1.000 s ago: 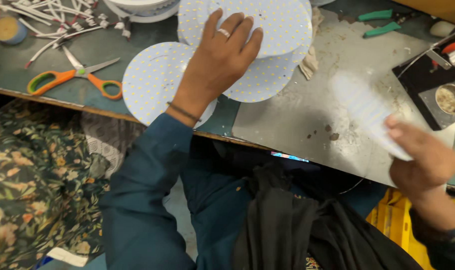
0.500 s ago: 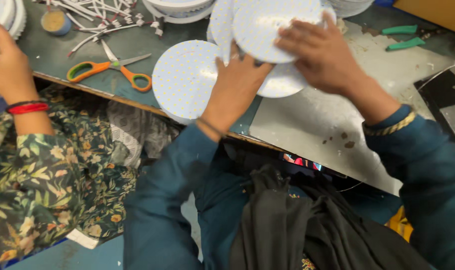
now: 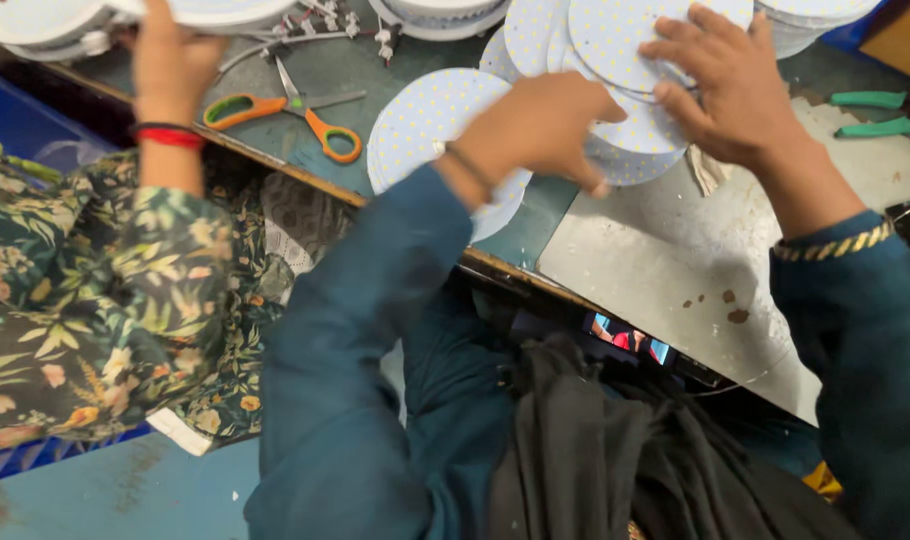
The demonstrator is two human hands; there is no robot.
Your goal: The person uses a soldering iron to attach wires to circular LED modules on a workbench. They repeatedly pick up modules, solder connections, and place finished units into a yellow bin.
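Note:
Several round white discs dotted with small yellow squares lie overlapping at the table's edge. My left hand rests on the stack, fingers curled over the edge of one disc. My right hand presses flat on the top disc, fingers spread. Both sleeves are dark teal.
Orange-handled scissors lie left of the discs. A co-worker's hand in a floral sleeve reaches white round housings at the far left. Green-handled pliers sit at the right. A grey metal sheet covers the table front. A lit phone lies in my lap.
My right hand came in from the right and now presses on the disc stack. The view shifted right and the co-worker's hand rose to the white housings.

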